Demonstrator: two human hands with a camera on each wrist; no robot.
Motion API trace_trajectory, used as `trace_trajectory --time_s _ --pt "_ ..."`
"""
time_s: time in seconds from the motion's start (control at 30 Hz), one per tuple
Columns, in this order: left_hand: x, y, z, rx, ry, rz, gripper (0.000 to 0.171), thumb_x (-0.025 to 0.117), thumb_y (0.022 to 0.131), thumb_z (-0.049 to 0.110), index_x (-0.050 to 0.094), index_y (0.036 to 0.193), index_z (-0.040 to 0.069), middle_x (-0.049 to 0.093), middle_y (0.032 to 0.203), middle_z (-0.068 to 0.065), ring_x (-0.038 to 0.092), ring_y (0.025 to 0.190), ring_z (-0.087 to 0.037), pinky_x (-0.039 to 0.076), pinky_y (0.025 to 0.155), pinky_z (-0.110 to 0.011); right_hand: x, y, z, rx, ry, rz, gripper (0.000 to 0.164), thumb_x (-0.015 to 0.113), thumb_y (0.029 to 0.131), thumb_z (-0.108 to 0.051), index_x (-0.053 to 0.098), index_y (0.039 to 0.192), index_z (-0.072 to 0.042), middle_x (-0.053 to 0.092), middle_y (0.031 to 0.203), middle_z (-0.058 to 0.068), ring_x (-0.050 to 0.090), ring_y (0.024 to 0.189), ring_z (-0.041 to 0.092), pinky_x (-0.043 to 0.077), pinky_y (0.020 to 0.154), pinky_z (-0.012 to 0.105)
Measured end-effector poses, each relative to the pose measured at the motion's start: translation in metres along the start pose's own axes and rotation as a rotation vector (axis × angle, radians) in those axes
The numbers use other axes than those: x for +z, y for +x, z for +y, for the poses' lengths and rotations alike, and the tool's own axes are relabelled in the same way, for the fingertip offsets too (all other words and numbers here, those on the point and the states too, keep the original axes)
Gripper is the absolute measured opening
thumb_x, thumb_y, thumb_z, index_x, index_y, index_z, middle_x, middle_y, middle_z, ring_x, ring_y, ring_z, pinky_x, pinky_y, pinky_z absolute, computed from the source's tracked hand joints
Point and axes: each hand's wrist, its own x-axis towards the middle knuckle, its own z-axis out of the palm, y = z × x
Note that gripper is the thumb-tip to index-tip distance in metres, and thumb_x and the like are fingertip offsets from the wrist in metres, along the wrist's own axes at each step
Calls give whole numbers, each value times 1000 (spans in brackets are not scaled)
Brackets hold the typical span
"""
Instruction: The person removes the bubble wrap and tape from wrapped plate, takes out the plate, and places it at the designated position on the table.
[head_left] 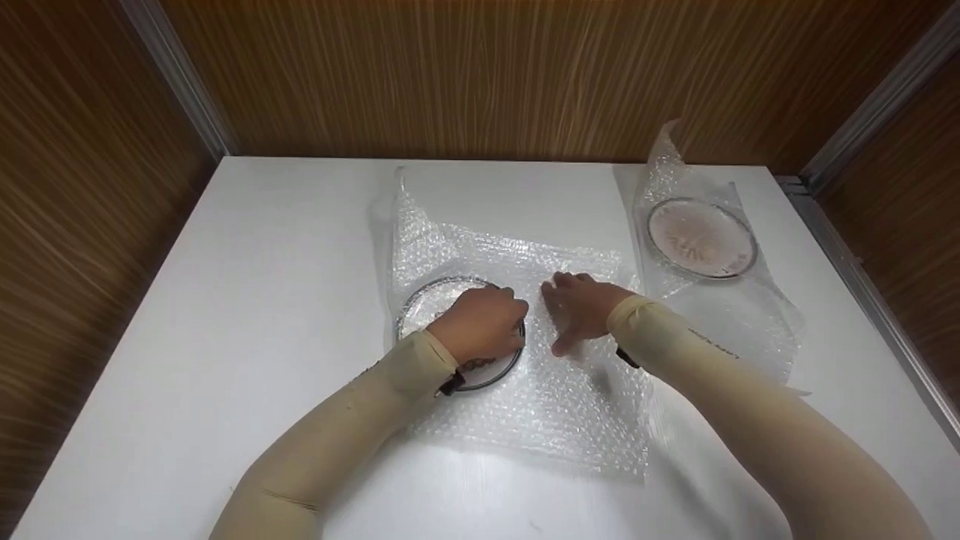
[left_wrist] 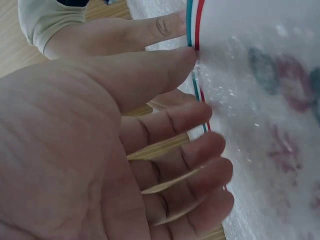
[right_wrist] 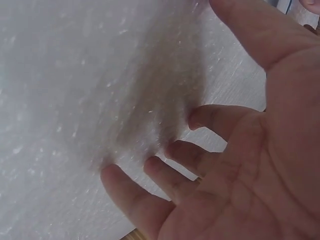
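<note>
A round plate (head_left: 426, 309) with a dark rim lies on a sheet of bubble wrap (head_left: 540, 412) in the head view. My left hand (head_left: 480, 322) reaches across it and grips its right edge. Up close, the left wrist view shows the rim (left_wrist: 199, 25) striped in teal, white and red, with blurred coloured patterns behind bubble wrap. Thumb and fingertips of the left hand (left_wrist: 150, 125) meet that edge. To the right, my right hand (head_left: 583, 307) rests on the bubble wrap with spread fingers. In its wrist view, the right fingertips (right_wrist: 115, 175) touch the wrap.
At the table's back right, a second round plate (head_left: 701, 238) with reddish markings lies with another piece of bubble wrap (head_left: 739, 322). A wood-grain panel (head_left: 465, 82) stands behind the white table (head_left: 225, 300), with more panels at both sides.
</note>
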Motion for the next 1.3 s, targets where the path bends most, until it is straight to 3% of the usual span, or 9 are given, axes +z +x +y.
trace_trajectory --time_s 0.13,0.27,0.57,0.8,0.97,1.3 --pt "-1 2 0 46 -40 -1 7 71 89 16 75 86 11 71 86 -4 64 82 -25 54 76 -41 0 2 -2 -10 -35 -3 110 82 78 -47 28 159 5 25 164 31 29 145 58 37 112 65" --pt "-2 5 2 86 -26 3 11 71 87 11 77 78 12 72 80 -2 64 80 -26 53 76 -41 2 5 -2 0 -52 -6 112 82 76 -48 28 159 4 25 164 31 30 145 58 38 111 65" --pt "-3 9 10 71 40 -54 13 69 87 12 76 77 11 72 80 -3 64 82 -27 53 75 -42 1 6 -8 5 -75 6 107 83 73 -44 35 155 6 32 159 31 38 139 57 44 105 66" --pt "-7 10 15 61 101 -49 10 73 87 16 75 79 11 73 81 -4 67 84 -28 55 74 -43 1 6 -7 10 -75 -4 109 83 77 -47 31 157 6 29 162 30 33 144 57 39 111 65" --pt "-11 6 14 56 89 -63 11 71 86 13 73 76 11 71 78 -4 66 80 -28 55 72 -43 0 4 -7 -8 -61 -9 108 82 78 -44 30 157 8 28 162 33 33 143 59 40 110 65" --pt "-39 -14 8 91 4 52 8 62 88 6 64 81 8 58 71 -2 53 67 -20 50 60 -38 -1 4 -6 -21 -62 5 108 82 77 -44 31 156 9 29 160 35 34 140 61 39 111 65"
